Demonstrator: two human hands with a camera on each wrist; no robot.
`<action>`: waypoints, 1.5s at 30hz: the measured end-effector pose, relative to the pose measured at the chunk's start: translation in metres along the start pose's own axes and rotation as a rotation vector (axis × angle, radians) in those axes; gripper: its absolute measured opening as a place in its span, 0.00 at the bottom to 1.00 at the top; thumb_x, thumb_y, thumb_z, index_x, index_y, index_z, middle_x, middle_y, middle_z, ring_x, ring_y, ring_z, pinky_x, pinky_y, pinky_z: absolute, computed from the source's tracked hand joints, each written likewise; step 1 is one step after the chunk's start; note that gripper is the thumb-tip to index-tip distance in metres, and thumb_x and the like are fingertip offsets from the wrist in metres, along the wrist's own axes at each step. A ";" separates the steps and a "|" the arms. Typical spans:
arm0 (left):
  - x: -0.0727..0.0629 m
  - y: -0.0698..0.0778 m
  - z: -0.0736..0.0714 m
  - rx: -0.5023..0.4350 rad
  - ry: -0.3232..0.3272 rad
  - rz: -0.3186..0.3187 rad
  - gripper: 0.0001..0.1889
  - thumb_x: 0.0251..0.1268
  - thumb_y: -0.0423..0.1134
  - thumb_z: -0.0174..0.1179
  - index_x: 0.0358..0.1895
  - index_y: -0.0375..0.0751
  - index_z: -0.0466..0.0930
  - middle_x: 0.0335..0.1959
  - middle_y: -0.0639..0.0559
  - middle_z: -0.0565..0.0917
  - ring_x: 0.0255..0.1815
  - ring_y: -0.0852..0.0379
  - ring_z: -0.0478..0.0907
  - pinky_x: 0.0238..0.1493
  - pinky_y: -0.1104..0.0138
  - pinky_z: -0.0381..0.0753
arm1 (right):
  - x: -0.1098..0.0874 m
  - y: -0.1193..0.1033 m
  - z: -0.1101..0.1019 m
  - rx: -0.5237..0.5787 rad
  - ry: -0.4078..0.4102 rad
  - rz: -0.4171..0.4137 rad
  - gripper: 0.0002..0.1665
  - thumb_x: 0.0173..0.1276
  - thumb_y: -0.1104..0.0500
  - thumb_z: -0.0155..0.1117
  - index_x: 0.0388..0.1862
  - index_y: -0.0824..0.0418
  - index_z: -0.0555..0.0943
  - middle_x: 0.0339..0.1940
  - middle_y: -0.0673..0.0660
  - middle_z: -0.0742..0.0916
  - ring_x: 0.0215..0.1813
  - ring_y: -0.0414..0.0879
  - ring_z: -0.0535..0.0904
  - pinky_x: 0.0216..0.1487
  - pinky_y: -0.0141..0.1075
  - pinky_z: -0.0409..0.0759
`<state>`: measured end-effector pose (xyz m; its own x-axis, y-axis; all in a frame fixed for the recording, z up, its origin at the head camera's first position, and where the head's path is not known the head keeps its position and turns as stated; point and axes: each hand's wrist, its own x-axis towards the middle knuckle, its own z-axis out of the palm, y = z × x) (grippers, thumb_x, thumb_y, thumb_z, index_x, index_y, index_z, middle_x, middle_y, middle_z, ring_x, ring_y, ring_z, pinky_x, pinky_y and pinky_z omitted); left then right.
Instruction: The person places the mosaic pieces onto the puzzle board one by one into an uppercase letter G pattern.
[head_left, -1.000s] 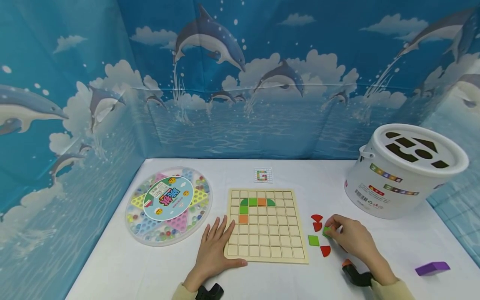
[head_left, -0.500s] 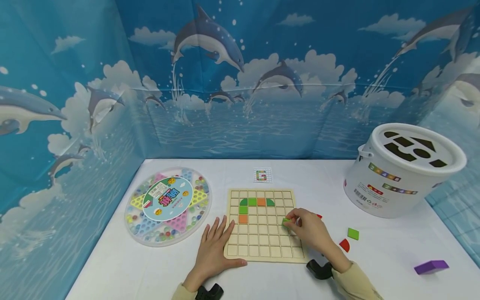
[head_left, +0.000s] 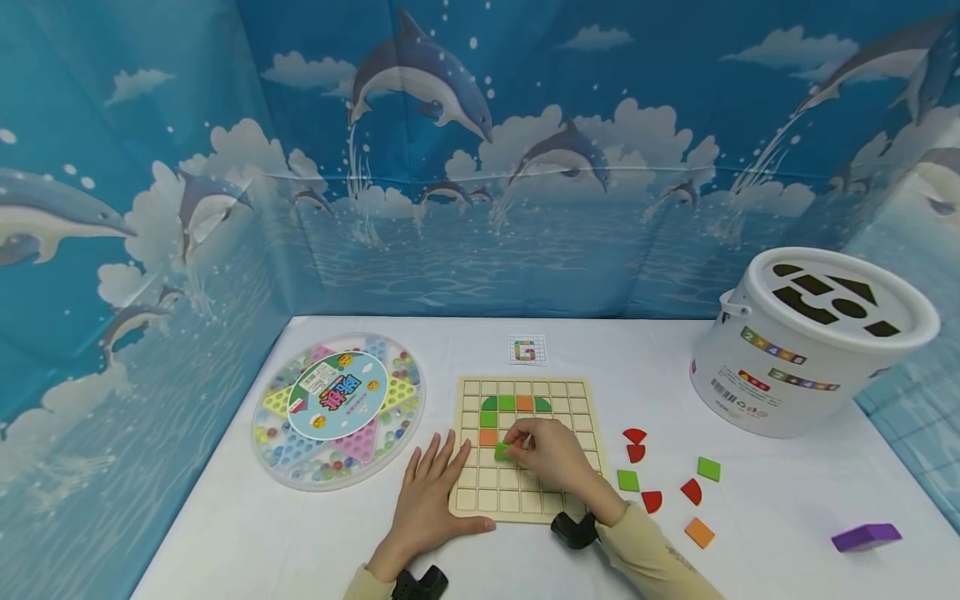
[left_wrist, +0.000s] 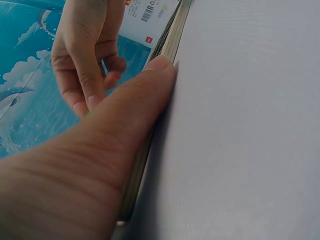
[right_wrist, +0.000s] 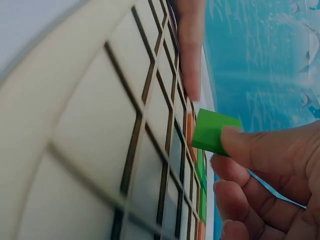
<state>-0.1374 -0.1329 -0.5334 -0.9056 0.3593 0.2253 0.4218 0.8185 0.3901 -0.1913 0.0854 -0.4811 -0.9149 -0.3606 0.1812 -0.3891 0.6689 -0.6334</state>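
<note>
Okay: right hand (head_left: 551, 454) pinches a green square tile (right_wrist: 212, 131) between thumb and fingers, at frame centre in the head view. Tile is bright flat green, thick, sharp-cornered, darker along its side face, tilted over the wooden grid board (head_left: 581, 408), near the lower end of the tile column; can't tell whether it touches the board. Left hand (head_left: 429, 504), lower centre-left, is released: fingers straight and spread at the board's left edge, thumb along its lower edge.

Board is pale wood, cut into square cells. Upper left part carries green and orange squares plus two dark green quarter-rounds. Right of it on the white-covered bench (head_left: 780, 475): four red quarter-rounds (head_left: 651, 501), two green squares (head_left: 708, 469), one orange square (head_left: 699, 532).

Writing: pattern card (head_left: 527, 350), upper centre, shows a coloured G on a grid. Chinese checkers set (head_left: 337, 396), left, has stylised Chinese characters on its oval label; small print illegible. White bucket (head_left: 802, 350), right, has coloured digit strips, "2" and "4" legible, plus a barcode.
</note>
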 end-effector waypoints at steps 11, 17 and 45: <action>0.000 -0.001 0.001 0.011 0.019 0.014 0.57 0.41 0.75 0.60 0.74 0.45 0.58 0.74 0.42 0.54 0.74 0.41 0.46 0.68 0.45 0.43 | 0.009 -0.009 0.016 -0.025 -0.028 -0.062 0.04 0.58 0.63 0.70 0.29 0.54 0.83 0.22 0.42 0.80 0.21 0.34 0.70 0.23 0.31 0.70; 0.000 -0.002 0.002 0.011 0.033 0.023 0.57 0.41 0.75 0.60 0.73 0.44 0.59 0.74 0.42 0.55 0.73 0.40 0.47 0.67 0.44 0.45 | 0.009 -0.009 0.018 -0.041 -0.038 -0.059 0.04 0.58 0.63 0.71 0.28 0.55 0.83 0.23 0.44 0.81 0.22 0.35 0.71 0.23 0.32 0.70; 0.001 0.000 0.000 0.015 -0.012 -0.005 0.57 0.41 0.76 0.60 0.74 0.45 0.57 0.74 0.42 0.54 0.74 0.41 0.45 0.68 0.44 0.42 | 0.002 -0.009 0.016 -0.157 -0.042 -0.104 0.04 0.57 0.60 0.71 0.33 0.57 0.89 0.20 0.43 0.77 0.21 0.34 0.68 0.19 0.29 0.66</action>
<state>-0.1379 -0.1323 -0.5333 -0.9082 0.3603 0.2130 0.4166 0.8268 0.3780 -0.1876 0.0685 -0.4866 -0.8649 -0.4578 0.2059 -0.4963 0.7183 -0.4875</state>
